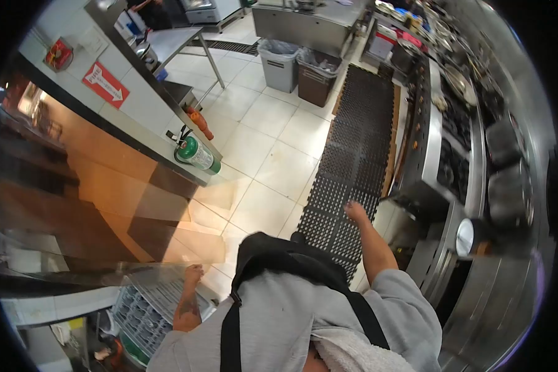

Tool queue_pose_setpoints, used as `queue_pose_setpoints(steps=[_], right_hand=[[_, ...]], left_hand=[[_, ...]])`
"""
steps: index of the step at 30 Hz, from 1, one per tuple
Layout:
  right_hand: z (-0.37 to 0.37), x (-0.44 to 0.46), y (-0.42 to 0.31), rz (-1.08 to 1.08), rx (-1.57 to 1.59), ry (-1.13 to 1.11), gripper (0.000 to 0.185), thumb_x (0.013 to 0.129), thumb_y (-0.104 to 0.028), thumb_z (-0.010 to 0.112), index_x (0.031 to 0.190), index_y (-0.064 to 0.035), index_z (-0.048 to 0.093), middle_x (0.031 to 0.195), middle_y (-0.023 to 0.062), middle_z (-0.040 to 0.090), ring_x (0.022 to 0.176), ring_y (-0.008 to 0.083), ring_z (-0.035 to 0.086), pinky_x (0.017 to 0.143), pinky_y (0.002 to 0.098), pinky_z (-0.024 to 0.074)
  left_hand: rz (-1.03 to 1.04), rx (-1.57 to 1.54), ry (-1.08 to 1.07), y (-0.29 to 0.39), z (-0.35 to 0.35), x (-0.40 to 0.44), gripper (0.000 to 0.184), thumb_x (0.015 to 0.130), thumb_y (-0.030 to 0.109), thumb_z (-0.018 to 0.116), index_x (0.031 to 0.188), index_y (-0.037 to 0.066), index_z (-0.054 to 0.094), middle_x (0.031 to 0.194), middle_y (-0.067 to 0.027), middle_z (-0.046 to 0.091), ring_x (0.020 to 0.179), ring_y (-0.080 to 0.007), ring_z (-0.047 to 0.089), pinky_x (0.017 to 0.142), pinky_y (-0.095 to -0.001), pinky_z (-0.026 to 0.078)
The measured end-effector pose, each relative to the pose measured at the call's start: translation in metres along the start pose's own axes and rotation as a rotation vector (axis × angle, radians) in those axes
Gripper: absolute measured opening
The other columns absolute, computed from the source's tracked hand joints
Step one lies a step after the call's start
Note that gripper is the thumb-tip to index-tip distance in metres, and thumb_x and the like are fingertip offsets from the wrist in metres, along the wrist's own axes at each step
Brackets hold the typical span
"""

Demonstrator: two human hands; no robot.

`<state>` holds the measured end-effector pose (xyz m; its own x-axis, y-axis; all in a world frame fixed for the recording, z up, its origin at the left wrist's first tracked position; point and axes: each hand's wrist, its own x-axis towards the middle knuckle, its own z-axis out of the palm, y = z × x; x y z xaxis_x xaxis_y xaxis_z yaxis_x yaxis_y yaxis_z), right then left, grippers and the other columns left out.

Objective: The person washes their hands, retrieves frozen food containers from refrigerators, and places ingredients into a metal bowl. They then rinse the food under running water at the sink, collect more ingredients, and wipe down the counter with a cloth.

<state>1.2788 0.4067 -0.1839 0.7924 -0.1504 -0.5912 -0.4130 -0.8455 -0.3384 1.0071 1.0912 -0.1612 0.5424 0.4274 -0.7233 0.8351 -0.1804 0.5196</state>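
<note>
My left hand (194, 273) hangs low at my left side with its fingers curled in. Nothing shows in it. It is nearest to a stack of grey dish racks (144, 310). My right hand (354, 212) is held out in front on the right, above a black perforated floor mat (347, 167). Its fingers look loosely curled, and I see nothing in them. Neither hand appears to touch anything. I wear a black apron (279, 254) over a grey shirt.
A cooking range (431, 124) runs along the right, with metal pans (508, 192) beside it. A green fire extinguisher (198, 154) hangs by the left wall. Ahead stand a grey bin (280, 68) and a brown bin (316, 80) before a steel counter (304, 28). Another person (152, 12) is far left.
</note>
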Motion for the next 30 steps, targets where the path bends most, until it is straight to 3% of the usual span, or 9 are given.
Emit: queue_pose_setpoints(steps=[6,9,12,14,16,17,23,26,30], right_hand=[[-0.142,0.118,-0.244,-0.377,0.14,0.143,0.04,0.091,-0.025,0.059,0.122,-0.0003,0.062,0.119,0.0223,0.065,0.109,0.0363,0.063,0.094,0.0399,0.0488],[-0.146,0.178,-0.285,-0.532,-0.24,0.204,0.038,0.09,-0.024,0.061,0.121,-0.0018,0.063,0.116,0.0226,0.066,0.104,0.0381,0.064,0.091,0.042,0.0507],[-0.149,0.219,-0.282,-0.396,0.001,-0.201,0.045,0.091,-0.029,0.063,0.129,-0.0049,0.06,0.121,0.0163,0.065,0.11,0.0283,0.062,0.093,0.0426,0.0497],[-0.181,0.21,-0.268,0.42,1.112,-0.502,0.041,0.092,-0.03,0.062,0.12,-0.0003,0.066,0.129,0.0189,0.062,0.119,0.0313,0.059,0.1,0.0488,0.0438],[-0.18,0.211,-0.256,0.311,-0.67,-0.438,0.048,0.091,-0.035,0.062,0.134,-0.0126,0.059,0.152,0.0112,0.041,0.141,0.0371,0.035,0.108,0.0703,0.0219],[-0.153,0.242,-0.205,0.223,-0.862,-0.496,0.05,0.09,-0.042,0.06,0.133,-0.0179,0.06,0.151,0.0046,0.043,0.14,0.039,0.035,0.109,0.0692,0.021],[-0.112,0.335,-0.184,0.137,-0.238,-0.526,0.047,0.096,-0.04,0.053,0.13,-0.0087,0.062,0.138,0.0157,0.055,0.133,0.0254,0.047,0.107,0.0362,0.0407],[-0.145,0.355,-0.267,0.671,0.397,-0.52,0.055,0.092,-0.044,0.056,0.134,-0.0084,0.058,0.145,0.0194,0.047,0.137,0.0328,0.042,0.109,0.048,0.0374],[-0.238,0.484,-0.383,0.147,-0.593,-0.301,0.069,0.086,-0.051,0.062,0.146,-0.0231,0.043,0.158,0.0179,0.026,0.141,0.0464,0.028,0.101,0.0786,0.0194]], left_hand=[[-0.425,0.054,-0.283,0.012,0.076,0.08,0.031,0.093,0.043,0.059,0.104,0.015,0.066,0.09,-0.0028,0.067,0.075,-0.0219,0.065,0.069,-0.0428,0.049],[-0.235,0.306,-0.433,0.072,0.095,0.113,0.03,0.093,0.04,0.056,0.101,0.013,0.067,0.092,-0.0067,0.067,0.079,-0.0253,0.065,0.072,-0.0445,0.049],[0.03,0.477,-0.454,0.171,0.088,0.187,0.031,0.092,0.037,0.052,0.098,0.011,0.067,0.094,-0.0106,0.068,0.083,-0.0288,0.065,0.074,-0.0463,0.05],[0.32,0.629,-0.439,0.248,0.076,0.251,0.032,0.092,0.035,0.05,0.096,0.009,0.068,0.096,-0.0133,0.068,0.085,-0.0312,0.066,0.076,-0.0474,0.05],[0.682,0.839,-0.371,0.348,0.06,0.335,0.033,0.092,0.033,0.048,0.095,0.008,0.068,0.097,-0.0159,0.068,0.088,-0.0335,0.066,0.077,-0.0486,0.051],[0.812,0.93,-0.309,0.407,0.052,0.377,0.033,0.092,0.032,0.047,0.094,0.007,0.068,0.098,-0.0172,0.068,0.089,-0.0346,0.066,0.078,-0.0492,0.051],[0.673,0.378,-0.021,0.746,0.025,0.546,0.04,0.093,0.037,0.057,0.108,0.002,0.069,0.099,-0.0207,0.07,0.096,-0.0349,0.067,0.088,-0.0459,0.051],[0.615,0.265,-0.002,0.875,0.041,0.577,0.042,0.087,0.034,0.069,0.116,0.003,0.067,0.105,-0.0191,0.069,0.107,-0.0316,0.064,0.094,-0.0442,0.048],[0.739,1.302,0.699,0.98,0.059,0.498,0.05,0.082,0.034,0.073,0.124,0.007,0.064,0.12,-0.0219,0.064,0.119,-0.0333,0.057,0.101,-0.0426,0.044]])
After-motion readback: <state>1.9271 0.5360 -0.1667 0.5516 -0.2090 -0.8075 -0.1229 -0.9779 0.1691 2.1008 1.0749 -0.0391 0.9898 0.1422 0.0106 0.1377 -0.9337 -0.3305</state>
